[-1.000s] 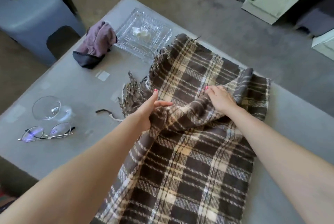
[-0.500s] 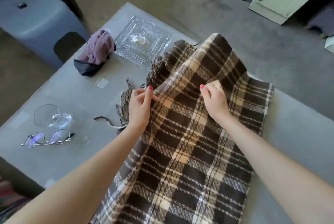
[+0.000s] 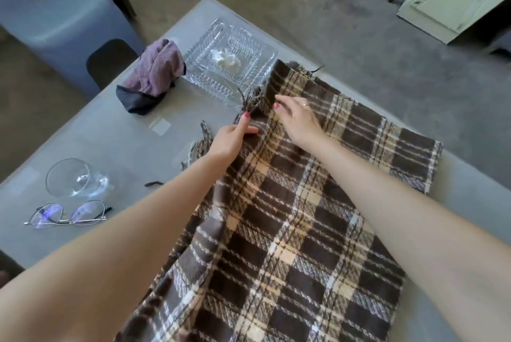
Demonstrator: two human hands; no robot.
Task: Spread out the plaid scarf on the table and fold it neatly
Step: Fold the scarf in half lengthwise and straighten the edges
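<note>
The brown, cream and grey plaid scarf [image 3: 318, 203] lies spread along the grey table [image 3: 110, 145], running from the near edge toward the far side, with fringe bunched at its far left edge. My left hand [image 3: 229, 142] rests at the scarf's left edge beside the fringe, thumb and fingers pinching the cloth. My right hand [image 3: 298, 120], with a ring, lies on top of the scarf close to the left hand, fingers spread toward the fringed corner. Both forearms reach across the scarf.
A clear glass dish [image 3: 229, 65] holding a white crumpled bit sits just beyond the fringe. A purple and dark cloth bundle [image 3: 154, 76] lies to its left. A glass [image 3: 74, 178] and eyeglasses [image 3: 66, 214] are at the table's left side. A grey stool [image 3: 60, 18] stands beyond.
The raised fold of scarf has been laid down flat toward the far right. Both hands moved farther out and left to the fringed edge, the right hand loosening its pinch.
</note>
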